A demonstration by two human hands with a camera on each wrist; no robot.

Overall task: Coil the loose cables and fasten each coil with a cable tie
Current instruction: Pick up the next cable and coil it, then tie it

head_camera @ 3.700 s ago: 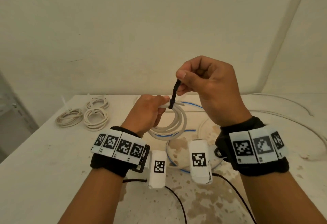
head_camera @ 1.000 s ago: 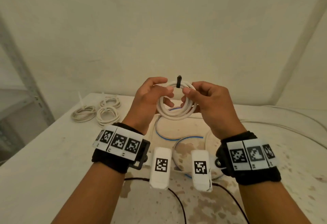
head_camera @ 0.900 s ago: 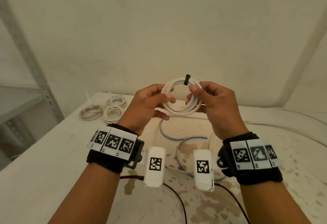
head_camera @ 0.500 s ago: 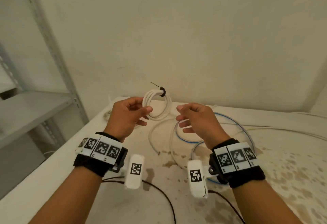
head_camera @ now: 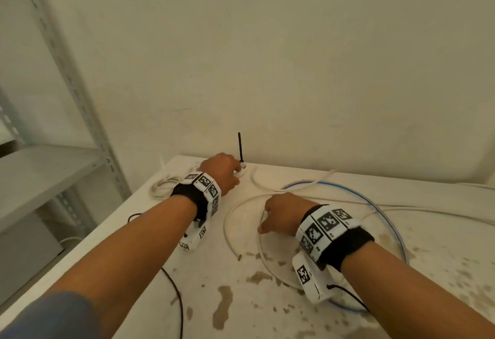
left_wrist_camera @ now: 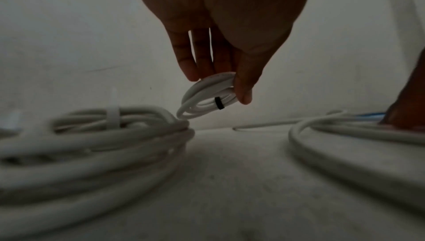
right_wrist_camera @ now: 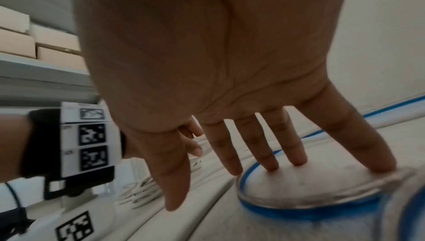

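A white, brown-stained table (head_camera: 219,298) meets a plain wall, with grey shelving (head_camera: 40,167) off its left edge. Near the far left corner the left hand (left_wrist_camera: 220,48) pinches the tied coil (left_wrist_camera: 207,97). The right hand (right_wrist_camera: 230,81), fingers spread, rests on loose cables (head_camera: 375,205) mid-table.

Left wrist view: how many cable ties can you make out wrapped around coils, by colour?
Black cable tie: 1, on the small coil in the left hand's grip.
White cable tie: 1, on the larger coil on the table.
Total: 2.
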